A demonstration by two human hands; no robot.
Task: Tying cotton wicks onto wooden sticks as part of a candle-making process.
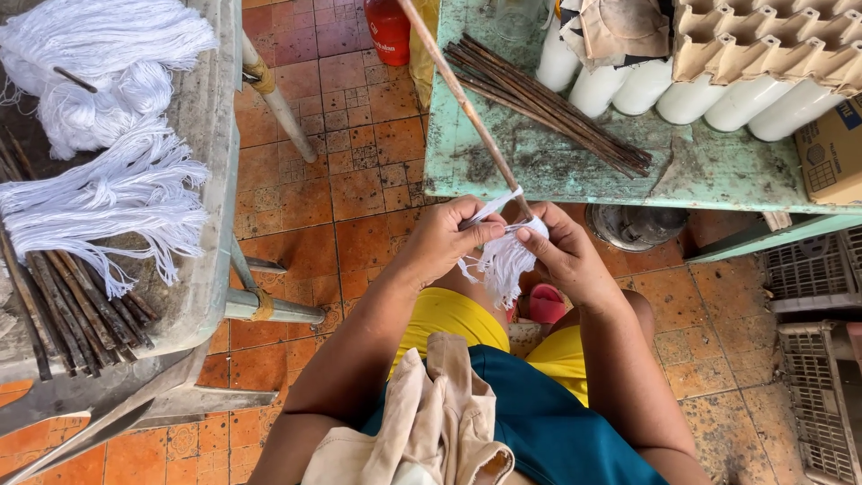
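Observation:
A long thin wooden stick slants from the top middle down to my hands. A tuft of white yarn hangs at its lower end. My left hand pinches a white strand against the stick's end. My right hand grips the yarn tuft from the other side. Both hands meet over my lap, above yellow shorts and a teal apron.
Green worn table ahead bears a pile of dark sticks, white cylinders and an egg carton. At left, a grey tray holds white yarn bundles and more sticks. Plastic crates stand at right.

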